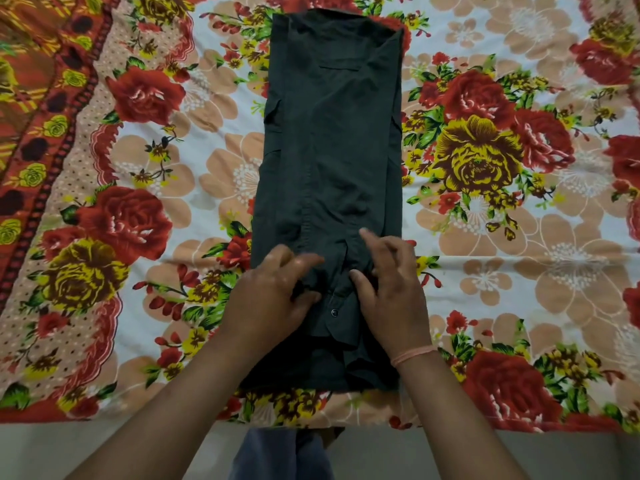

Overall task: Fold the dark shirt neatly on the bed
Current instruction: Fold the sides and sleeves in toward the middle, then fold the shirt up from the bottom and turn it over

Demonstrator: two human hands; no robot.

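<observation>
The dark shirt lies on the bed as a long narrow strip, its sides folded inward, running from the near edge to the far end. A cuff with a dark button shows near its lower part. My left hand pinches bunched fabric at the strip's lower middle. My right hand, with a pink thread band on the wrist, grips the cloth just right of it, index finger raised. Both hands rest on the shirt, a few centimetres apart.
The bed is covered by a floral sheet with red and yellow roses. A red-orange patterned border runs down the left side. The bed's near edge meets grey floor, where my blue-clad legs show.
</observation>
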